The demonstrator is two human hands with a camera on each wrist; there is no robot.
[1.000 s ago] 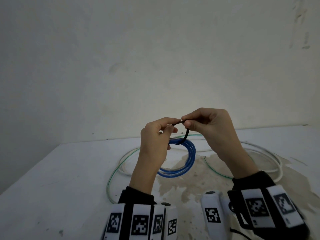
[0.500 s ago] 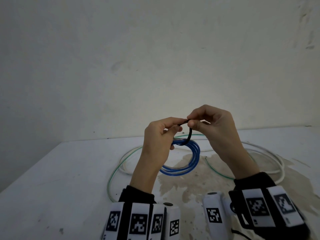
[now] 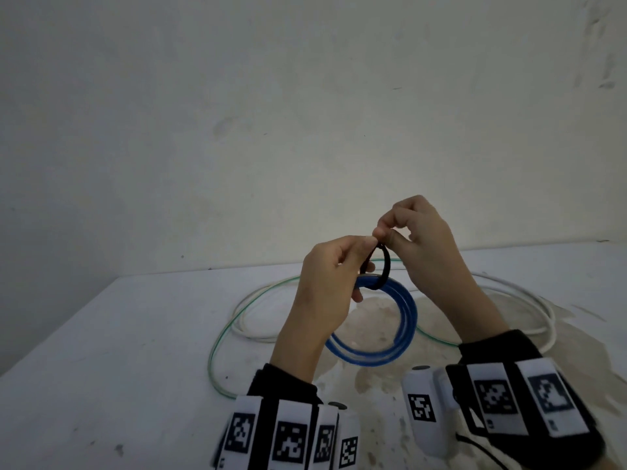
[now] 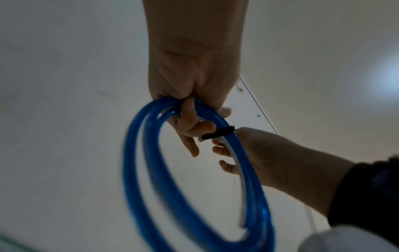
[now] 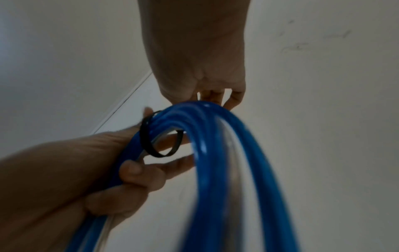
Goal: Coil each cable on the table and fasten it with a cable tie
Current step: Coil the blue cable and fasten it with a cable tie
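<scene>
**A:** Above the tabletop (image 3: 101, 351), between your two hands, hangs the blue cable (image 3: 403, 320), wound into a ring of a few turns. It looks light and springy: smooth, glossy plastic that wants to spread open once nothing pins the turns together. Expect it to be a bit slippery.

**B:** So where should you hold it?

**A:** Right where you have it, at the top of the ring beside the black cable tie (image 3: 386, 266). Your left hand (image 3: 325, 286) has its lower fingers curled round the bundled turns while thumb and forefinger pinch one end of the tie. Your right hand (image 3: 420, 245) has a closed grip too, pinching the other end; the wrist views show nothing else in it. The tie itself seems thin and bendy, looped loosely under the bundle with slack left, so I judge it is not yet cinched.

**B:** And how does the cable look?

**A:** Bright blue and translucent, with a paler strand showing along the inside of the turns. The ring is roughly round and dangles freely below your fingers.

**B:** Anything else?

**A:** A thin green cable (image 3: 217, 344) and a thicker white cable (image 3: 546, 310) lie loose on the tabletop behind, both uncoiled. Those look limp and light; gather them near one end when their turn comes.
</scene>
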